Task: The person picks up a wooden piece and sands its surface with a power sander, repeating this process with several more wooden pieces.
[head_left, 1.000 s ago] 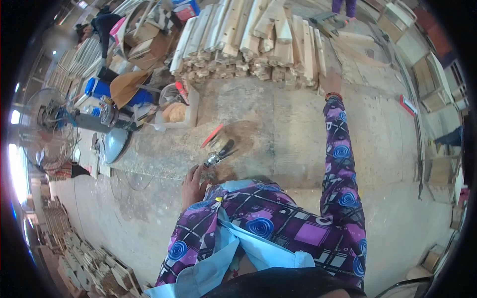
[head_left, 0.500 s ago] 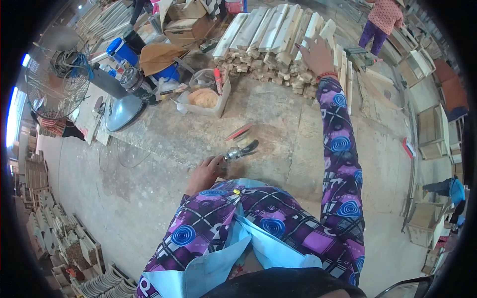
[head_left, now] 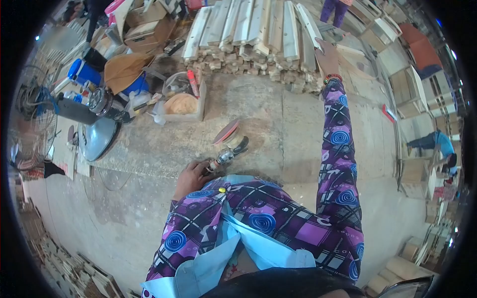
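Note:
My left hand [head_left: 193, 178] is closed around the rear end of a disc sander [head_left: 226, 156], which lies on the worktable [head_left: 253, 104] close to my body. The sander's round pad [head_left: 226, 132] has a red edge and is tipped up on its side. My right arm is stretched far forward. At the right end of a pile of wooden strips [head_left: 243, 30], my right hand [head_left: 328, 60] grips the near end of one pale strip [head_left: 309, 27], which lies at a slant to the others. My fingertips partly cover that end.
A plastic tub [head_left: 186, 111] with a red marker-like stick stands left of the pile. Further left are a blue jug [head_left: 82, 72], a brown cap [head_left: 124, 74] and a fan [head_left: 37, 114]. Wooden frames [head_left: 410, 89] stand on the right; a person in blue [head_left: 439, 144] bends there.
My right hand has moved from the pile's top to its right end and closed on a strip. The view has shifted. My left hand stays at the sander, whose pad now shows more of its face.

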`<state>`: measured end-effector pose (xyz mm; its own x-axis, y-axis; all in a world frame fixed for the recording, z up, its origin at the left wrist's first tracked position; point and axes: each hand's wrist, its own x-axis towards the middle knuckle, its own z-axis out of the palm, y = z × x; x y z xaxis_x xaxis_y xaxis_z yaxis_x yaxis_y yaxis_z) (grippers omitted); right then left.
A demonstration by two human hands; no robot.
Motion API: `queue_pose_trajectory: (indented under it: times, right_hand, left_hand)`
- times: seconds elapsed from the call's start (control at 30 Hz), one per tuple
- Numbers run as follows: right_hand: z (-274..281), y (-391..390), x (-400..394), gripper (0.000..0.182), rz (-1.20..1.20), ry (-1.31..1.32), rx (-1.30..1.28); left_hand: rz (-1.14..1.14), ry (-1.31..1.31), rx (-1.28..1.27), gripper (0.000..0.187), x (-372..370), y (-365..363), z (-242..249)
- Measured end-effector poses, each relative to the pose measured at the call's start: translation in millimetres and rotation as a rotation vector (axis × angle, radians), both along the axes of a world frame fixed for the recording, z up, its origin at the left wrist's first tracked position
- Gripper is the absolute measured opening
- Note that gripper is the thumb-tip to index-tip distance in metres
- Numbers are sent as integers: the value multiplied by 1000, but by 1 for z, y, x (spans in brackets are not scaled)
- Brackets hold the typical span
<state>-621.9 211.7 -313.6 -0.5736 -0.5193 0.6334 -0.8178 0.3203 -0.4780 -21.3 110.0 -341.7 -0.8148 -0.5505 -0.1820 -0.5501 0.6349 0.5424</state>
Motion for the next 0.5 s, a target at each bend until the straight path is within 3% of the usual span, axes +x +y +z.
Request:
queue_pose_trajectory:
  times: [0.1, 0.23, 0.5]
  right_hand:
    - [-11, 16, -7, 43, -93, -116, 8]
    - [-57, 44, -35, 49, 17, -431, -19]
    - [-77, 69, -36, 49, 64, -513, 123]
  left_hand:
    - [-56, -34, -17, 45, -3, -3, 4]
    - [-77, -51, -23, 47, 0, -7, -1]
    - [-30, -42, 15, 47, 6, -6, -13]
